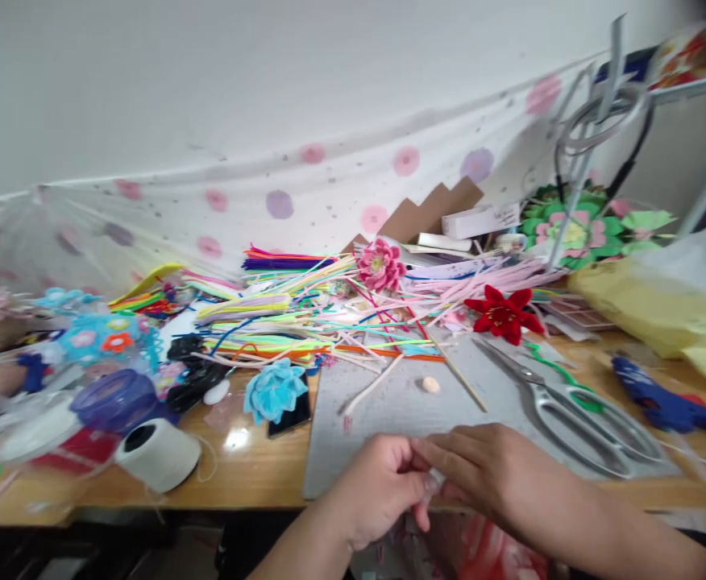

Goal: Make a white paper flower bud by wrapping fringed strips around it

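Head cam: left hand (386, 487) has its fingers closed on a small pale bit (433, 482), right by the grey mat (356, 439)'s near edge. Right hand (479, 463) kinda covers it, can't tell if it's gripping. 1 pair of scissors (533, 377) nearby.

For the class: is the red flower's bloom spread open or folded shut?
Spread open: the red flower has pointed petals fanning outward.

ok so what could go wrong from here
The white spool lies on its side near the front edge of the table, so it might roll off. The small pale thing in the left hand, too blurred to name, could drop past that edge. The scissors lie near the right hand, so a careless reach might knock them.
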`<state>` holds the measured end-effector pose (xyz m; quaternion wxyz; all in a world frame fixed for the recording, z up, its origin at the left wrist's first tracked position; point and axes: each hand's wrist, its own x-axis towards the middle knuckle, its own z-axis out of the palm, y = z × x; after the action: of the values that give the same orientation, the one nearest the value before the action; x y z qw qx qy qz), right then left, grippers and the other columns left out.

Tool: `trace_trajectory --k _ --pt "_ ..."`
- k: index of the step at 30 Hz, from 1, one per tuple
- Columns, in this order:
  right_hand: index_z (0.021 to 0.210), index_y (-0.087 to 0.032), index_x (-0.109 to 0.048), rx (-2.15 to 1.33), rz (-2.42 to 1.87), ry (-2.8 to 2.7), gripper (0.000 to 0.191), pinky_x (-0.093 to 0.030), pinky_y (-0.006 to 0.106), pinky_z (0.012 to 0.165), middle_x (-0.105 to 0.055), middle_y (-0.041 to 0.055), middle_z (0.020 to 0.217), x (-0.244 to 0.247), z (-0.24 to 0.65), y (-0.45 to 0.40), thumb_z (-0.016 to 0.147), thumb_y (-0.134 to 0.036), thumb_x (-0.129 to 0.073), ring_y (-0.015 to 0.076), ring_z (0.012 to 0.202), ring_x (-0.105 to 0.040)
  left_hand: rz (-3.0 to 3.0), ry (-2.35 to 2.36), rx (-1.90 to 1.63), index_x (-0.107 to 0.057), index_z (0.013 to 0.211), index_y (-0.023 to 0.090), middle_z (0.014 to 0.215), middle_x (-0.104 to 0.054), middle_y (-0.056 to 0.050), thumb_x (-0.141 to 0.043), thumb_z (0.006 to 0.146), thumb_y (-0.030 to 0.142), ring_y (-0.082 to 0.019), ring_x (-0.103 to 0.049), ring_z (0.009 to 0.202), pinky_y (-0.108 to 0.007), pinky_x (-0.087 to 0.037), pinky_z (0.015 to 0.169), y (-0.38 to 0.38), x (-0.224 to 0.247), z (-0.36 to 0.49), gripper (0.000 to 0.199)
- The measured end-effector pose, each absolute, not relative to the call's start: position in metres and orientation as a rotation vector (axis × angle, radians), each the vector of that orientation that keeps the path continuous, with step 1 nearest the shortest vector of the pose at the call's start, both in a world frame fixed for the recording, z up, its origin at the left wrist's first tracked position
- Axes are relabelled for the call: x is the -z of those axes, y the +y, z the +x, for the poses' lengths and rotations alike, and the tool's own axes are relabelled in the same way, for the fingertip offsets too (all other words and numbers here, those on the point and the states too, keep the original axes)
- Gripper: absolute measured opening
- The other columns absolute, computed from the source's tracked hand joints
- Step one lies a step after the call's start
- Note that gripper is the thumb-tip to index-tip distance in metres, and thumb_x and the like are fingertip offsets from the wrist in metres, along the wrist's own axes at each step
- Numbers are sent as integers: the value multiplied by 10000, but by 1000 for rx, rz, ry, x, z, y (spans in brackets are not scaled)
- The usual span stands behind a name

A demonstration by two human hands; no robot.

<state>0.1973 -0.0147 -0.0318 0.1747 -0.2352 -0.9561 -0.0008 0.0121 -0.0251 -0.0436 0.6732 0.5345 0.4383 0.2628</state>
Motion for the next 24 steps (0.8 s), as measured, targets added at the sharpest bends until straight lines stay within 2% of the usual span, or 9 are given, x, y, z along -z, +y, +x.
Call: trace_trajectory --k 3,9,12,13,15,16,18,20,24 --pt "871 -190 -576 -2 -704 -2753 20 -336 305 521 -654 -2 754 41 197 -11 882 -192 -592 174 610 -578 1198 1062 -566 -563 675 153 481 -520 47 -638 696 353 -83 -430 421 -230 -287 479 -25 46 8 215" --pt "767 -200 -555 54 -754 -2759 141 -239 317 518 -626 -13 694 40 199 -12 906 -184 -545 150 577 -534 1328 1117 -531 -533 665 176 466 -521 50 -589 743 342 -106 -488 449 -224 -367 501 -23 45 4 192" --pt "775 -198 -574 -17 -814 -2751 178 -241 311 526 -628 -7 692 34 203 -12 928 -168 -487 139 583 -536 1868 1440 -490 -621 771 187 643 -657 -5 -563 788 326 -149 -607 598 -240 -439 579 -7 37 -11 152" --pt "780 -194 -583 -45 -845 -2737 191 -252 305 533 -633 -2 697 32 205 -11 934 -168 -471 138 591 -544 1945 1565 -540 -631 846 192 760 -689 -36 -567 792 325 -175 -630 688 -263 -449 627 1 34 -19 157" --pt "782 -184 -598 -102 -892 -2718 229 -279 292 549 -643 10 704 29 209 -8 949 -179 -441 138 609 -561 2026 1747 -617 -607 997 198 983 -677 -101 -525 825 289 -226 -622 886 -326 -436 759 19 31 -32 211" --pt "785 -178 -606 -126 -905 -2717 246 -293 286 558 -649 17 709 28 210 -7 956 -187 -429 139 619 -571 2066 1808 -621 -613 988 202 1013 -667 -114 -559 799 267 -250 -610 943 -346 -421 792 28 31 -37 207" --pt "796 -173 -621 -158 -926 -2727 265 -315 277 573 -658 27 721 28 213 -5 963 -194 -416 143 638 -586 2135 1849 -562 -644 829 203 867 -687 -97 -663 707 245 -277 -624 883 -353 -414 769 41 35 -42 131" --pt "816 -176 -632 -168 -952 -2722 267 -326 273 584 -663 30 731 30 216 -3 964 -193 -411 147 654 -598 2176 1866 -503 -637 687 206 726 -683 -72 -666 683 200 -267 -635 779 -331 -407 705 48 42 -43 29" --pt "853 -187 -641 -146 -962 -2670 266 -335 275 595 -665 33 739 34 223 0 969 -202 -402 158 671 -604 2217 1897 -451 -624 589 216 650 -677 -36 -575 705 141 -214 -617 683 -278 -355 604 45 41 -48 146"
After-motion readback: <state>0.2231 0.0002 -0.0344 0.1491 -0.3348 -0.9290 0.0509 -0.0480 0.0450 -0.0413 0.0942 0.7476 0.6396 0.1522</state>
